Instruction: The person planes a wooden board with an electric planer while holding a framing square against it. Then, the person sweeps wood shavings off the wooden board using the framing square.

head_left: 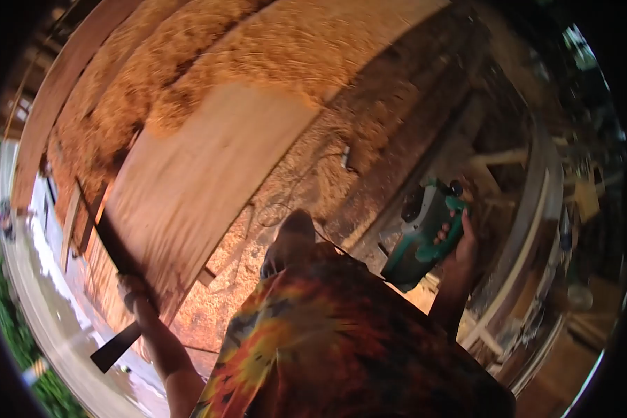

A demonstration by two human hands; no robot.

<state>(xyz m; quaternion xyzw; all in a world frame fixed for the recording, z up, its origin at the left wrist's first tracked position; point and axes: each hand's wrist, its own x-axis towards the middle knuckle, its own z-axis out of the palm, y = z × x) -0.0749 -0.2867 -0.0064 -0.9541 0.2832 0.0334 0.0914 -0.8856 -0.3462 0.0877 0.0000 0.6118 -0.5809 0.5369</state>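
My right hand (461,240) is wrapped round the handle of a green electric hand planer (421,244), held out to the right of my body. At the left, my left hand (134,291) is closed around a long, dark flat bar (111,350), which looks wider at its near end. The bar's far part reaches over the left edge of a wide, pale wooden board (209,153). That board has a smooth planed face, with ripple-like marks toward its near end. Heaped wood shavings (258,52) cover its far end.
Shavings and a thin cord litter the floor beside my shoe (296,226). A small metallic piece (345,157) lies among them. Dark planks run along the right, with stacked timber offcuts (515,279) beyond. Grass and a pale paved strip (52,306) border the far left.
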